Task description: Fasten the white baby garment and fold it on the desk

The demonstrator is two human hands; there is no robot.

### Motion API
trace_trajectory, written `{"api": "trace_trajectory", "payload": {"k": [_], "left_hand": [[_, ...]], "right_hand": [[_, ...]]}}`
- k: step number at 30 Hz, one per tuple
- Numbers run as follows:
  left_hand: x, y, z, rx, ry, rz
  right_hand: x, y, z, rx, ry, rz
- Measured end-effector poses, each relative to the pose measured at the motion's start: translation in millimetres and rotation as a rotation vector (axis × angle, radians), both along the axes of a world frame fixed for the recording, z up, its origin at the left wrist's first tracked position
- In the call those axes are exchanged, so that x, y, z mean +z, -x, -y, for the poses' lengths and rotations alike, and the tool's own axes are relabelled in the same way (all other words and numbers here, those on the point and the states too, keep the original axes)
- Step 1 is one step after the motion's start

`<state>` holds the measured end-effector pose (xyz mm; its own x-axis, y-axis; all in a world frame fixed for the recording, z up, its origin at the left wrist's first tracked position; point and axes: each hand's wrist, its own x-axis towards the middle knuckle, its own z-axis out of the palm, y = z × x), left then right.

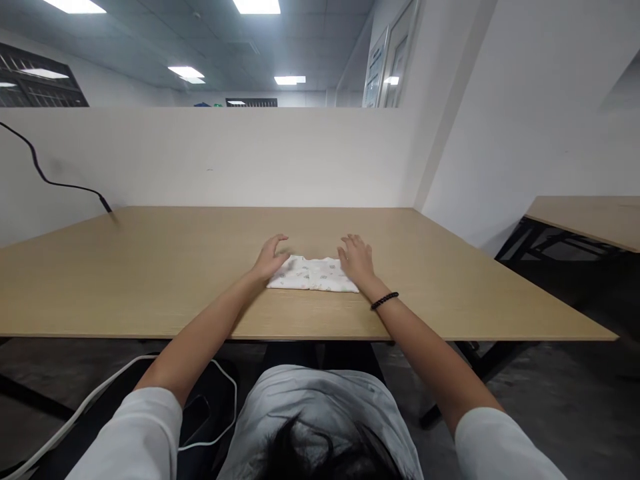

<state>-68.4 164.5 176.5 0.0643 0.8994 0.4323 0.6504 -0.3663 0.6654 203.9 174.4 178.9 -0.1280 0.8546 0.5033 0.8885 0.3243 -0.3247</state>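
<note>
Bracketing a white cloth at 2 edges, spread hands have wide table alongside.

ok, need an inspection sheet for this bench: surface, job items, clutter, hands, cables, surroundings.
Surface: light wood-grain tabletop, level.
Job items: folded white printed cloth, flat near the front edge.
Clutter: dark object at lower left, too dim to identify.
Hands: left hand at cloth's left end, right hand over its right end; both open. Black beaded bracelet, right wrist.
Cables: black cable at back left; white cable looping at lower left.
Surroundings: white partition behind, second table at right.
</note>
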Motion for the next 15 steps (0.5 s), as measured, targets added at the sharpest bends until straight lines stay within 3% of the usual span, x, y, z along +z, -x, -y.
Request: {"api": "trace_trajectory", "payload": {"k": [3,6,11,15], "left_hand": [[-2.2,-15.3,4.3,-0.151,-0.048,-0.180],[-9.4,-29.9,7.0,-0.252,0.038,-0.361],[-16.0,-34.9,8.5,-0.262,0.225,-0.585],[-16.6,-31.1,8.9,-0.241,0.237,-0.591]], "right_hand": [[3.8,29.5,14.7,0.074,-0.011,0.100],[-0.1,50.5,25.4,0.140,0.087,0.185],[-10.6,49.4,27.4,0.267,0.364,0.270],[-12.7,39.1,23.8,0.313,0.404,0.283]]}}
